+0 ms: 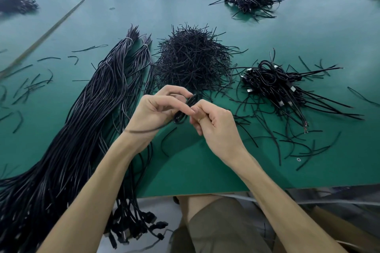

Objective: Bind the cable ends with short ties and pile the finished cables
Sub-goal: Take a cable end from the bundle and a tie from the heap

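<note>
Cable coil [180,118] btwn fingers [176,90], half hidden, tail blurry

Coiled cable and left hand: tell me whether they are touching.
Touching. The head view shows the left hand with thumb and fingers pinching the coiled cable, with no gap between them.

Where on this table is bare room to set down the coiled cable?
Bare table lies at the near edge below your right hand, and in a wide band beyond the heap of short ties. Crowded: around the finished pile at right and left of the long cables, where loose ties lie scattered.
</note>
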`<state>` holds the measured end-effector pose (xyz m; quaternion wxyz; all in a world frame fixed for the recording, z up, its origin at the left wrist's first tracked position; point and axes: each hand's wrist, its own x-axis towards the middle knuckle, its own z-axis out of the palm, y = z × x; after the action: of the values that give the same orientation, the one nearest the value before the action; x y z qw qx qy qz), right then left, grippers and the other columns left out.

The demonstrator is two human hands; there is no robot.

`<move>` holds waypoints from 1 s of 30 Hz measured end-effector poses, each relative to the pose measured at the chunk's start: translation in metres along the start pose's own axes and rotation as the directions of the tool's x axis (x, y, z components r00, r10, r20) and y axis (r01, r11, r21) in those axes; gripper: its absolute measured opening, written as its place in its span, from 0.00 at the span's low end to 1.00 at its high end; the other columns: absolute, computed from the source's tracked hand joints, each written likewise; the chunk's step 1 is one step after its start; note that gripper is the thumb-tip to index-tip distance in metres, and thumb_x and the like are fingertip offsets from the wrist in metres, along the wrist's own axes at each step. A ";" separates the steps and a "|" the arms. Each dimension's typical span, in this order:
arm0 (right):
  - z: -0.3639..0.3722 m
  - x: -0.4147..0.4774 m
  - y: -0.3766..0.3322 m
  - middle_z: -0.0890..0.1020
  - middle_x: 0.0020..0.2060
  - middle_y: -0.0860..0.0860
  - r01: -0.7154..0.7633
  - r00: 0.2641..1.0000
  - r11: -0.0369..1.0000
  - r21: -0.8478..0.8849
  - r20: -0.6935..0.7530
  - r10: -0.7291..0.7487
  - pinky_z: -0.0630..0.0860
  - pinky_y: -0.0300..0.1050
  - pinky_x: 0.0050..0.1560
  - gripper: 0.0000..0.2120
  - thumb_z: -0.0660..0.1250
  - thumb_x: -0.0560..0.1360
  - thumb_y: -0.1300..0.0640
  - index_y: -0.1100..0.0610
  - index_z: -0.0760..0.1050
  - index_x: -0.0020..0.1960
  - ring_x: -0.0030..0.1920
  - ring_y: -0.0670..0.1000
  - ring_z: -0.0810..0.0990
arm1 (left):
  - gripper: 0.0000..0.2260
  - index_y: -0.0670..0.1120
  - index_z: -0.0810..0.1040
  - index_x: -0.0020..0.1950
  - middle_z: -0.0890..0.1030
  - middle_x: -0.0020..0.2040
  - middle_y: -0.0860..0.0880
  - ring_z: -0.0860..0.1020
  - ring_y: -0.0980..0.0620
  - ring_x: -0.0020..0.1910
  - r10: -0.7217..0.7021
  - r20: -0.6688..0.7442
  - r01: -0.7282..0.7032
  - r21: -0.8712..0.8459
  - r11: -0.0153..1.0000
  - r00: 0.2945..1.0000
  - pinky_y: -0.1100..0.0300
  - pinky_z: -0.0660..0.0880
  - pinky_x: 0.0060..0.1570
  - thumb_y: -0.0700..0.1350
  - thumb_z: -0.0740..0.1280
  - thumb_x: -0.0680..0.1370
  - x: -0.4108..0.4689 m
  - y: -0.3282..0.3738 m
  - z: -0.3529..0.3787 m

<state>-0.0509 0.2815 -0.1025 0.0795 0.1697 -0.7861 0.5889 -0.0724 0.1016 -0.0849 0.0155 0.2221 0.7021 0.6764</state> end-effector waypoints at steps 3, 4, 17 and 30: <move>0.001 0.001 0.000 0.75 0.26 0.51 0.004 1.000 1.000 -0.016 -0.024 -0.004 0.65 0.35 0.31 0.16 0.60 0.86 0.57 0.55 0.73 0.39 0.26 0.44 0.68 | 0.11 0.44 0.86 0.50 0.79 0.64 0.42 0.78 0.45 0.63 0.008 0.036 -0.007 -0.026 1.000 0.999 0.52 0.75 0.63 0.30 0.69 0.77 0.000 0.000 -0.001; 0.002 0.001 0.000 0.75 0.26 0.51 -0.004 1.000 1.000 -0.005 -0.022 0.004 0.65 0.36 0.31 0.16 0.59 0.86 0.56 0.55 0.73 0.39 0.26 0.44 0.68 | 0.08 0.42 0.85 0.53 0.78 0.66 0.42 0.77 0.45 0.65 0.014 0.049 -0.013 -0.024 1.000 0.999 0.51 0.75 0.64 0.32 0.69 0.78 0.000 -0.001 -0.002; 0.005 0.002 0.001 0.78 0.28 0.52 -0.042 0.999 0.996 0.077 0.024 0.041 0.71 0.41 0.34 0.18 0.60 0.85 0.47 0.56 0.75 0.41 0.29 0.44 0.73 | 0.08 0.41 0.83 0.56 0.86 0.53 0.48 0.82 0.48 0.53 -0.002 -0.246 0.018 0.064 0.998 0.969 0.50 0.79 0.58 0.42 0.70 0.79 0.003 -0.003 0.000; 0.007 0.002 0.003 0.78 0.29 0.55 -0.145 0.988 0.985 0.094 0.057 0.140 0.67 0.40 0.30 0.18 0.63 0.83 0.44 0.55 0.73 0.41 0.27 0.45 0.69 | 0.08 0.40 0.83 0.52 0.87 0.42 0.46 0.84 0.54 0.38 -0.232 -0.278 0.239 -0.008 0.971 0.932 0.63 0.80 0.40 0.44 0.75 0.78 0.097 0.049 0.051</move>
<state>-0.0531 0.2752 -0.1067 0.0091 0.1313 -0.7681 0.6266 -0.1287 0.1809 -0.0151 -0.0048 0.0400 0.7274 0.6850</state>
